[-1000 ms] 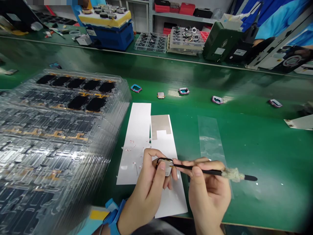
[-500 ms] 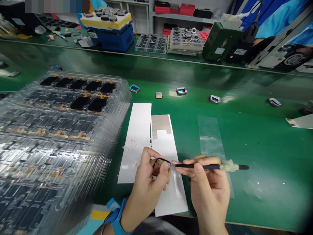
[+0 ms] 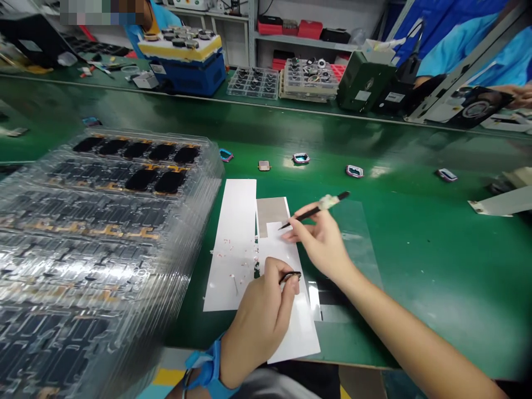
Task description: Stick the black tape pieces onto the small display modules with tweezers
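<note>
My left hand rests over a white paper strip, pinching a small black-rimmed frame between finger and thumb. My right hand is raised apart from it and holds black tweezers, whose grip is wrapped in a tuft of off-white fibre. Their fine tip points left, above the strip and close to a tan film patch. A second white strip, dotted with tiny pink-and-white bits, lies left of my left hand.
Stacked clear trays of black parts with gold ribbons fill the left of the green mat. A clear film strip lies right. Several small coloured frames line the mat beyond. A co-worker's hand shows far right.
My right hand has lifted away from the frame, up and to the right, with the tweezers swung to point left. My left hand still holds the frame, and the view has shifted slightly.
</note>
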Demonstrator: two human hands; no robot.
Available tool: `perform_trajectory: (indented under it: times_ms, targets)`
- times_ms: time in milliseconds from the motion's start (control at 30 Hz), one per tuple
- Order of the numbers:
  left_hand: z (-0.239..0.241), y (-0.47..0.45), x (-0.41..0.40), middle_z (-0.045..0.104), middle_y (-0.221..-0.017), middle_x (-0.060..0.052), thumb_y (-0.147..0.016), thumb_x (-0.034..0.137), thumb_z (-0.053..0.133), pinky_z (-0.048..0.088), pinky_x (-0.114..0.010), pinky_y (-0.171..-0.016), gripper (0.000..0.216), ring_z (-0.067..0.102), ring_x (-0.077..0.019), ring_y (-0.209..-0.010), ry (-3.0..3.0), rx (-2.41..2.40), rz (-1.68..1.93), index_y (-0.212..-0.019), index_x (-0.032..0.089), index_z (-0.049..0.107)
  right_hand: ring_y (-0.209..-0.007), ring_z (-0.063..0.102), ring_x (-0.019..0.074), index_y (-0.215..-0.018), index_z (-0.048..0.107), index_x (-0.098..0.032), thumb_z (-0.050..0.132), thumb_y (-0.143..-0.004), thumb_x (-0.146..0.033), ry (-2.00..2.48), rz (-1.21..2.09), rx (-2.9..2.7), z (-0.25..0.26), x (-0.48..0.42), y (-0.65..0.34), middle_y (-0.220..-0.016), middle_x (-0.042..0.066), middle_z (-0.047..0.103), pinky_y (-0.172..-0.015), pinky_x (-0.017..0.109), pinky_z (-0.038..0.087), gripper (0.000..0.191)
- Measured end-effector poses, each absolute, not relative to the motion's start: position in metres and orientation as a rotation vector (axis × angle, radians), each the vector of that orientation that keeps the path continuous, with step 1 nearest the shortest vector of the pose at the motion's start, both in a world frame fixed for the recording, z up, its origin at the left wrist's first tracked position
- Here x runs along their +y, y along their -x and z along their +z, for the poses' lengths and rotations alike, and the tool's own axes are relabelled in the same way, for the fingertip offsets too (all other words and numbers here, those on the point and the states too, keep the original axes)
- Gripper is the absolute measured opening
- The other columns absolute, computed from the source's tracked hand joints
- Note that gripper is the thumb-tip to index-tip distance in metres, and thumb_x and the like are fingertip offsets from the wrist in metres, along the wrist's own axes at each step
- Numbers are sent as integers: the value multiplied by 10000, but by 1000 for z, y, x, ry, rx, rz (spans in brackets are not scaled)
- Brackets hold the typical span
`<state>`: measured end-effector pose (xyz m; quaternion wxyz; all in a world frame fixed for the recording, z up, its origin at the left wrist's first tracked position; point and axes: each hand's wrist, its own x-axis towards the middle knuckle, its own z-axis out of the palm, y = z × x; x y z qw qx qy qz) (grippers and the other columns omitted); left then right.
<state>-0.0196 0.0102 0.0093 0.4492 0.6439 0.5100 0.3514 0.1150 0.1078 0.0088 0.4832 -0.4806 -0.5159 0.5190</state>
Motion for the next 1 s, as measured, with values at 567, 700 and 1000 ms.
perform_trajectory:
  times_ms: [567, 700, 1000]
  targets:
    - [8, 21, 11, 662, -817, -65, -1037, 205, 277, 412, -329, -572, 138, 666, -254, -709, -1904, 1392, 666, -962, 216, 392, -715, 742, 175, -877, 518, -215, 768, -745, -471, 1183, 1303, -1305, -18, 116, -99, -766, -11, 657, -700, 314, 624, 381]
    - [9, 21, 10, 660, -797, -55, -1038, 201, 280, 400, -319, -556, 133, 659, -243, -677, -1924, 1404, 660, -957, 221, 384, -713, 744, 167, -894, 519, -218, 759, -760, -459, 1183, 1303, -1297, -16, 115, -99, -814, -10, 655, -686, 305, 626, 365]
    - [9, 21, 11, 694, -845, -78, -1036, 201, 286, 409, -318, -552, 135, 687, -251, -714, -1887, 1391, 677, -962, 215, 398, -723, 745, 162, -892, 524, -216, 753, -764, -460, 1175, 1310, -1298, -18, 116, -100, -823, -9, 649, -684, 284, 619, 359]
